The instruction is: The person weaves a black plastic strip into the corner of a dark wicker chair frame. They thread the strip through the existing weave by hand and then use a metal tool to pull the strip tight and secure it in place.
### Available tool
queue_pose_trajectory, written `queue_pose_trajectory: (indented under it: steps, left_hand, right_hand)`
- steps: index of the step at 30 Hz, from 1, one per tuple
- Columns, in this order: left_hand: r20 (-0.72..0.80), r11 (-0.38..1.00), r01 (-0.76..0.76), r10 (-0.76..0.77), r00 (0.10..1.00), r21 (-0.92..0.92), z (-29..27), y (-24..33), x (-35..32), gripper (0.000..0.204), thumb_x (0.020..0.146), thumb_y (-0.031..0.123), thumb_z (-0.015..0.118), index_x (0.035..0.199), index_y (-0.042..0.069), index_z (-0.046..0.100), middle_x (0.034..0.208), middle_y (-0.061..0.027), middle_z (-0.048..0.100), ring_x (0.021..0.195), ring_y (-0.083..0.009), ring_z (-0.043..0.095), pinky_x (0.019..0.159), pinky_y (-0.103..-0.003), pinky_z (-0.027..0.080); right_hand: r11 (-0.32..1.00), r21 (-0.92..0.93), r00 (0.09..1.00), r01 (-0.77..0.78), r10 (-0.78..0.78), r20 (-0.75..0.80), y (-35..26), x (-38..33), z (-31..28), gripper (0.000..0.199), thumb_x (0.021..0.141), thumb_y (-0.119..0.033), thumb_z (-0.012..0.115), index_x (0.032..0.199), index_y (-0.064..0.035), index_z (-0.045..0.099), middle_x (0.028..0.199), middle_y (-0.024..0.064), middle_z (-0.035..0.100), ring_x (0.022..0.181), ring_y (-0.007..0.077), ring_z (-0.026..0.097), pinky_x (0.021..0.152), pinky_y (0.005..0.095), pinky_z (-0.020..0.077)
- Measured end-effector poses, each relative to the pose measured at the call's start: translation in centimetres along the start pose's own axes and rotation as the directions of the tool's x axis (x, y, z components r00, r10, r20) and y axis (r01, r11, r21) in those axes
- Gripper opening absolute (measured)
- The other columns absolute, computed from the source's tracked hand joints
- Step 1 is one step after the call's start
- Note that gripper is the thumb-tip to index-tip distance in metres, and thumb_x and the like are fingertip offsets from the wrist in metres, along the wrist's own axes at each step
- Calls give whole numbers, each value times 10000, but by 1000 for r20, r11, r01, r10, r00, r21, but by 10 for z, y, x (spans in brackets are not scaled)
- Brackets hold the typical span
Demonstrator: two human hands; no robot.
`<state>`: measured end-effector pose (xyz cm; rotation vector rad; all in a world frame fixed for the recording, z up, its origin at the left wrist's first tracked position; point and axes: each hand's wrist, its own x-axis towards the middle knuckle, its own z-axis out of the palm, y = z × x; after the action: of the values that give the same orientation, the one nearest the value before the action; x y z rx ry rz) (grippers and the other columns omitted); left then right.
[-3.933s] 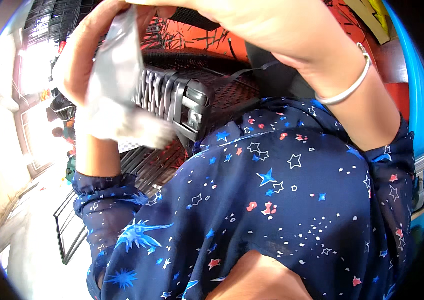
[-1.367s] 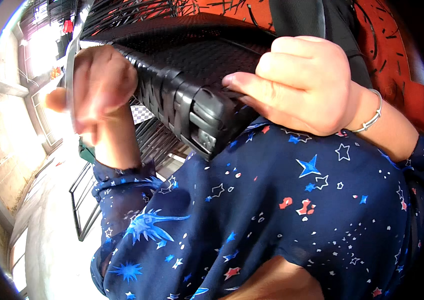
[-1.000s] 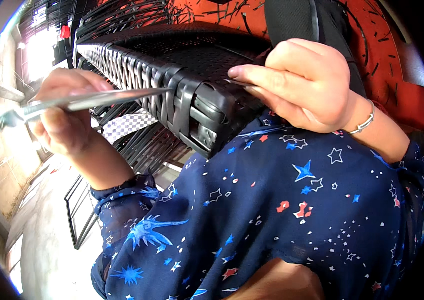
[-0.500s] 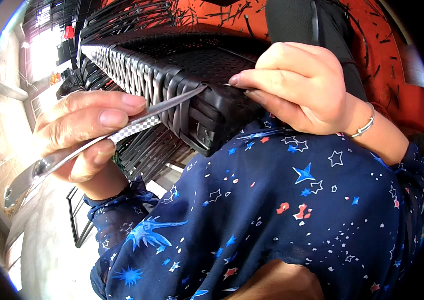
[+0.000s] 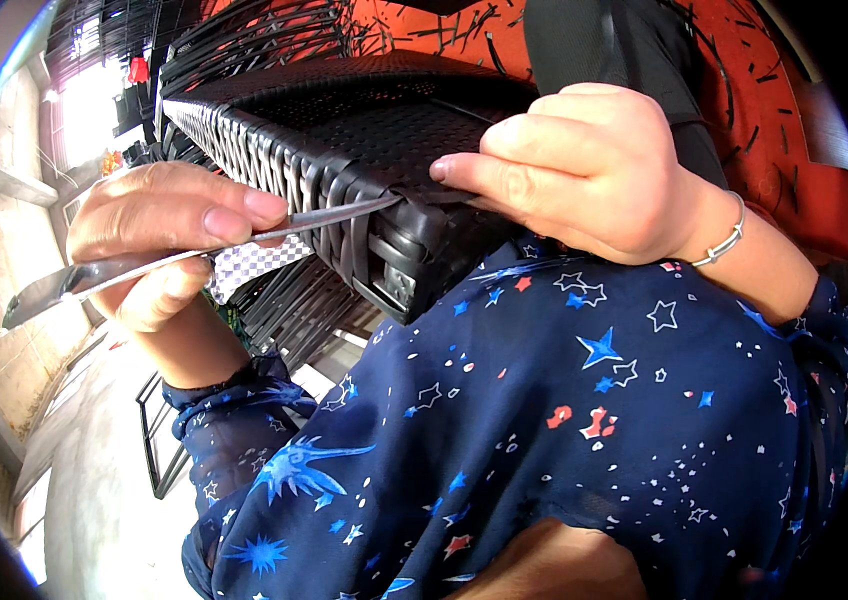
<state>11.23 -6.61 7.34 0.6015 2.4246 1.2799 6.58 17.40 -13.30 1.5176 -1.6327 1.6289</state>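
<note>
A black woven wicker piece point(image 5: 289, 155), perhaps a furniture panel or basket, lies across my front with its wrapped corner towards me. My left hand point(image 5: 159, 235) pinches a flat, shiny dark weaving strip point(image 5: 329, 214) between fingers and thumb. One end of the strip meets the top of the corner; the other sticks out left past my hand. Just right of that corner, my right hand point(image 5: 584, 175) is closed, thumb and fingertips pressed together at a short dark strip end point(image 5: 454, 196). Its lower fingers are partly hidden.
Bundles of black strips point(image 5: 254, 45) stand behind the woven piece, and more lie below it point(image 5: 289, 310). Short black offcuts litter a red surface point(image 5: 489, 40) at the back. A thin black metal frame point(image 5: 154, 430) is on the pale floor at left. Dark fabric point(image 5: 609, 60) rises behind my right hand.
My right hand has shifted slightly left over the corner, drawing closer to the strip. My left hand has risen a little and the strip lies flatter. The corner has turned slightly.
</note>
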Motion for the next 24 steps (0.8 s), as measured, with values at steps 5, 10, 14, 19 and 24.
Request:
queue_pose_trajectory:
  steps: [5,10,14,19,24]
  left_hand:
    - [26,993,-54,57,998,-109,-6,-12,0,305,860,230,712,933,-65,686,857,-277,692,638,-299,698,572,-361,589]
    - [18,987,-47,51,999,-152,-10,-16,-6,323,880,259,705,930,-60,687,845,-270,692,614,-284,690,538,-345,582]
    - [22,956,-27,35,999,-292,-17,-39,-9,290,914,256,657,968,-26,691,858,-269,691,596,-271,682,524,-337,577]
    - [-32,863,-57,47,998,-502,-16,-66,-20,270,927,247,629,997,-11,663,874,-250,688,540,-235,661,521,-322,570]
    - [9,876,-87,104,995,-473,-17,-68,-18,283,926,257,628,881,-20,665,696,-189,677,427,-196,606,410,-286,520]
  right_hand:
    - [999,-36,998,39,-41,-41,-2,9,5,367,670,-97,767,1031,-58,717,763,-6,577,548,134,526,466,276,390]
    - [996,-54,997,75,-75,9,2,6,4,358,666,-104,767,1019,-61,720,760,-6,574,546,132,520,464,271,385]
    - [995,-74,998,69,-69,-6,0,4,7,362,664,-112,764,1019,-57,718,759,-2,571,546,135,518,466,268,386]
    - [999,-33,999,40,-41,-17,1,9,9,339,688,-98,759,1020,-47,715,758,15,583,555,154,540,474,278,403]
    - [972,70,973,-223,226,-43,0,25,1,291,756,-96,720,1038,-25,710,784,68,646,615,227,604,533,325,462]
